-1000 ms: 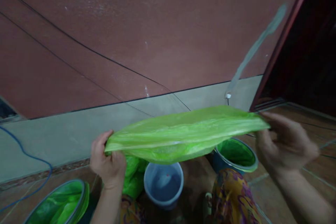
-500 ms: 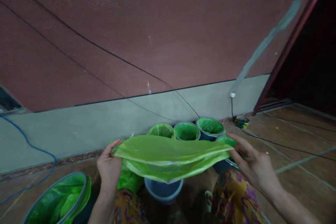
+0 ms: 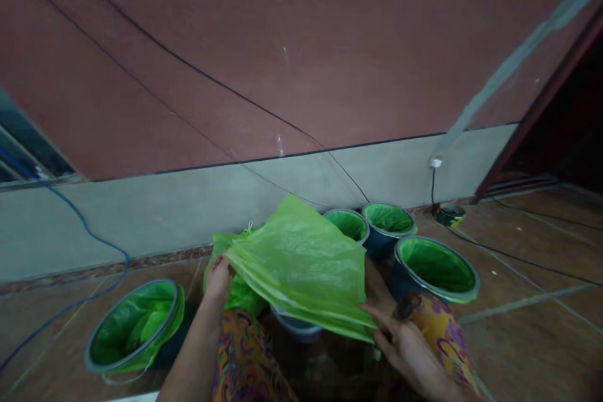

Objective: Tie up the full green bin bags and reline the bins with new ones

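A light green plastic bag [image 3: 306,251] is stretched between my hands above my knees. My left hand [image 3: 219,276] pinches its left corner, and my right hand [image 3: 400,339] grips its lower right edge. Below the bag stands a small bluish bucket [image 3: 301,330], mostly covered by it. Behind my left hand bunches more green plastic [image 3: 247,295], partly hidden. A bin lined with green plastic [image 3: 136,326] stands on the floor to my left.
Along the wall stand lined bins [image 3: 389,218], with another lined bin [image 3: 436,269] nearer my right knee. A dark tin [image 3: 450,215] sits beside a black cable [image 3: 518,257]. A blue hose [image 3: 101,235] runs down at the left.
The bag's open edge has tipped down to the right and its body now spreads up and back. My right hand has come lower and further in. The view has shifted slightly left.
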A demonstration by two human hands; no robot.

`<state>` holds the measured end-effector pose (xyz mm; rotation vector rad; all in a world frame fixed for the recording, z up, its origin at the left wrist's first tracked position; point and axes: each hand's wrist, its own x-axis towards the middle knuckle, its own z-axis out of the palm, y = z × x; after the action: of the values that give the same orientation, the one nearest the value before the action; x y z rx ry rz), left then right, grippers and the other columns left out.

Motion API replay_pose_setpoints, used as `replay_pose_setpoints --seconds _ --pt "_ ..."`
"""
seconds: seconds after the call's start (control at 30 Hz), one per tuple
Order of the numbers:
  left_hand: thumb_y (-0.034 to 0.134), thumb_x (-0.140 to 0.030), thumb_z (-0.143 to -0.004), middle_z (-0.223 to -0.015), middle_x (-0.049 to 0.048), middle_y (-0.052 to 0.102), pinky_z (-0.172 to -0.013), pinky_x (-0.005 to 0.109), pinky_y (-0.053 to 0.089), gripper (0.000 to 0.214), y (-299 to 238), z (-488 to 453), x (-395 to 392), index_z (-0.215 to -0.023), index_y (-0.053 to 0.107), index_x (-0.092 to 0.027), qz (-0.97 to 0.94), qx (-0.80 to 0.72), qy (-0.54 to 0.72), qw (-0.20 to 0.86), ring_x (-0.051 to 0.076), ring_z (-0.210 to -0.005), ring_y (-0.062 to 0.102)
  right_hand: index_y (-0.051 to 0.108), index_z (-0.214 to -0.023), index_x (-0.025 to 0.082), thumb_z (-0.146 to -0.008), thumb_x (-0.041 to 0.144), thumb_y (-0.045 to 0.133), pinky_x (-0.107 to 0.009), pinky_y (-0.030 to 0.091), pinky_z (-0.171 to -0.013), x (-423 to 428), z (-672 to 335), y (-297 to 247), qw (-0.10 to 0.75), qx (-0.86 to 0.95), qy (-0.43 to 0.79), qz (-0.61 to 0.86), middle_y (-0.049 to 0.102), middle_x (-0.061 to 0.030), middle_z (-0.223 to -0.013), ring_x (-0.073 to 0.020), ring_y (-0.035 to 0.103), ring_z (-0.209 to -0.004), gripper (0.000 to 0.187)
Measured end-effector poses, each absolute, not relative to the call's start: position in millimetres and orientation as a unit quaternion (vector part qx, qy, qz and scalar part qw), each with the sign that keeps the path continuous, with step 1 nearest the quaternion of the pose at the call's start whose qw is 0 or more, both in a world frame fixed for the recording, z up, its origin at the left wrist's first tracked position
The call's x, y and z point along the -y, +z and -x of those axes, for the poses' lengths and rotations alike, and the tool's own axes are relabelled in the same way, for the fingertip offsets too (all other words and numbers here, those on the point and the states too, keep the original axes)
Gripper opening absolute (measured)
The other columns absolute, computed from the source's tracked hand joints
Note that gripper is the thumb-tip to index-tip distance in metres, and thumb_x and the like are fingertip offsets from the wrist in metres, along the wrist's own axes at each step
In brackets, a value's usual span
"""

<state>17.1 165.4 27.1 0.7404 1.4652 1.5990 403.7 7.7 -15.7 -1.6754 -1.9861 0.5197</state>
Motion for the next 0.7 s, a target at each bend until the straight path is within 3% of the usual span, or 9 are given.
replay_pose_setpoints --seconds 0.07,0.13,0.27,0.37,0.5,0.6,0.7 --pt "0.059 -0.039 -0.082 -0.078 0.0030 0.068 -0.066 0.025 0.052 0.030 16 -34 -150 -0.099 0.062 -0.015 -0.197 -0.540 0.629 0.523 0.014 -0.065 0.065 0.062 -0.127 0.021 -0.090 0.029 0.040 -0.025 0.045 -0.052 -5 -384 -14 0.236 0.725 0.219 0.609 0.067 -0.0001 -0.059 -0.0162 0.061 -0.050 0.044" --pt "0.048 -0.052 -0.088 -0.081 0.0050 0.068 -0.068 0.029 0.054 0.041 2 -57 -132 -0.103 0.061 -0.016 -0.122 -0.522 0.580 0.613 0.016 -0.069 0.066 0.064 -0.125 0.020 -0.090 0.031 0.041 -0.023 0.042 -0.051 -2 -365 -15 0.238 0.726 0.251 0.594 0.063 0.0002 -0.057 -0.0144 0.056 -0.050 0.043" --pt "0.046 -0.067 -0.083 -0.086 0.0088 0.070 -0.075 0.034 0.054 0.061 -24 -102 -106 -0.108 0.062 -0.014 -0.091 -0.508 0.456 0.725 0.021 -0.078 0.068 0.068 -0.118 0.019 -0.088 0.029 0.044 -0.022 0.036 -0.052 0 -329 -21 0.245 0.727 0.319 0.556 0.056 0.0016 -0.055 -0.0120 0.049 -0.050 0.040" --pt "0.054 -0.060 -0.083 -0.091 0.0106 0.073 -0.084 0.036 0.053 0.056 -23 -123 -103 -0.111 0.064 -0.012 -0.121 -0.461 0.451 0.755 0.024 -0.088 0.069 0.071 -0.112 0.021 -0.084 0.027 0.048 -0.021 0.031 -0.050 5 -305 -28 0.231 0.733 0.364 0.527 0.055 0.0026 -0.054 -0.0107 0.044 -0.048 0.036" --pt "0.069 -0.039 -0.078 -0.090 0.0094 0.075 -0.086 0.034 0.053 0.045 0 -133 -88 -0.112 0.067 -0.011 -0.178 -0.438 0.499 0.726 0.024 -0.089 0.070 0.073 -0.102 0.024 -0.081 0.028 0.054 -0.020 0.035 -0.053 16 -279 -35 0.190 0.755 0.384 0.496 0.065 0.0011 -0.063 -0.0110 0.049 -0.053 0.029" --pt "0.073 -0.037 -0.074 -0.086 0.0085 0.075 -0.077 0.031 0.056 0.044 17 -131 -63 -0.109 0.069 -0.010 -0.202 -0.470 0.528 0.678 0.023 -0.082 0.071 0.070 -0.110 0.028 -0.079 0.033 0.060 -0.020 0.037 -0.055 21 -276 -31 0.165 0.767 0.407 0.467 0.067 0.0022 -0.067 -0.0110 0.052 -0.055 0.034" --pt "0.073 -0.035 -0.074 -0.089 0.0081 0.076 -0.074 0.028 0.056 0.042 30 -117 -47 -0.110 0.069 -0.013 -0.224 -0.495 0.540 0.643 0.022 -0.082 0.071 0.062 -0.125 0.028 -0.082 0.039 0.059 -0.021 0.039 -0.055 8 -291 -18 0.208 0.750 0.420 0.466 0.068 0.0019 -0.073 -0.0122 0.055 -0.058 0.045"
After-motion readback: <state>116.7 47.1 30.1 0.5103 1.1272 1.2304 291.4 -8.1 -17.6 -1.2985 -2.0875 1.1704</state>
